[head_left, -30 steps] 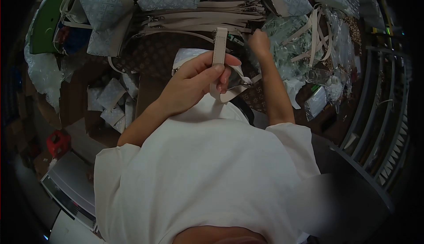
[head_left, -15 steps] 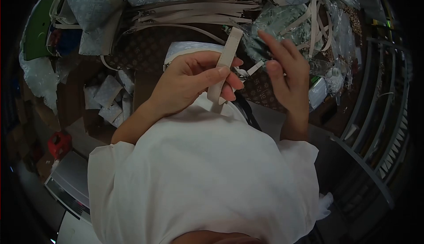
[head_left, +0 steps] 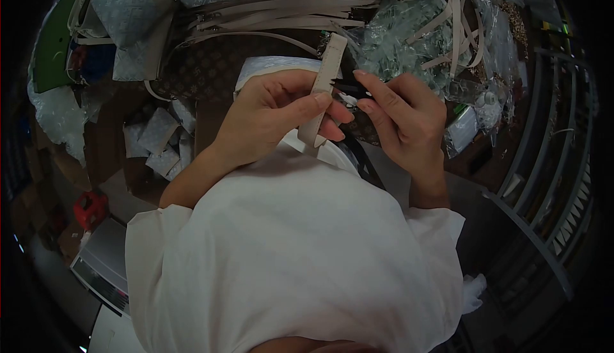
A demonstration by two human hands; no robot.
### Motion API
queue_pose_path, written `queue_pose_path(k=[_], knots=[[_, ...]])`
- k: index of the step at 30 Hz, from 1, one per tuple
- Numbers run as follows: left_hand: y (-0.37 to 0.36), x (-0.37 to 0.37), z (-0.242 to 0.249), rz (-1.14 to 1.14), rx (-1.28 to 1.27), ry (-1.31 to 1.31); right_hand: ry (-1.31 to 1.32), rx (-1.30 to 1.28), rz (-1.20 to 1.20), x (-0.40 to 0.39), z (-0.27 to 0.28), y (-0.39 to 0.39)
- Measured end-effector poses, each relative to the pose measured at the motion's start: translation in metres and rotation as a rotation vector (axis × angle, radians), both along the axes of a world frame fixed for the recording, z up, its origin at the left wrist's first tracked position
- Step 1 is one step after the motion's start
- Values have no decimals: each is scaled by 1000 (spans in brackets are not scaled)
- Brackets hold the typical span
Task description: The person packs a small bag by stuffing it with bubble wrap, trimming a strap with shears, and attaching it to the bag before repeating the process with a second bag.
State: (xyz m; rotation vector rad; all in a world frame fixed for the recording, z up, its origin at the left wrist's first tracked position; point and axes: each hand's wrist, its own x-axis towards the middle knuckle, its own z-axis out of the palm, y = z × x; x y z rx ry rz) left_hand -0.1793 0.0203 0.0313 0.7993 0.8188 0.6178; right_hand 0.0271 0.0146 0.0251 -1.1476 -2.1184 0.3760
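Observation:
My left hand is closed around a cream strap, pinching it between thumb and fingers so that it stands tilted upward. A row of stitching shows along the strap's edge. In my right hand is a black two-pronged tool, pinched between thumb and forefinger. Its pointed tips are right at the strap's right edge, just above my left thumb. Behind my left wrist lies a pale patterned pouch with a cream edge.
A stack of cream straps lies across the back of the table. Clear plastic bags and looped cream straps lie at the right back. Patterned bags stand at the left. A metal rack is at far right.
My right hand has moved left to the strap and closed its fingers; the black tool now shows in it. The left hand still holds the strap in nearly the same place.

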Motion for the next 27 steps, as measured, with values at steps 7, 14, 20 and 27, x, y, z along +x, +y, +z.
queue_pose_path(k=[7, 14, 20, 27], knots=[[0, 0, -2, -6, -25, -59, 46, -18, -21, 0, -4, -2], [-1, 3, -4, -10, -115, -258, 1023, -724, 95, -13, -16, -1], [-4, 12, -13, 8, 12, -95, 1250, -874, -6, -36, -17, 10], [-8, 14, -21, 183, 424, 121, 856, -563, -237, -43, -9, 20]])
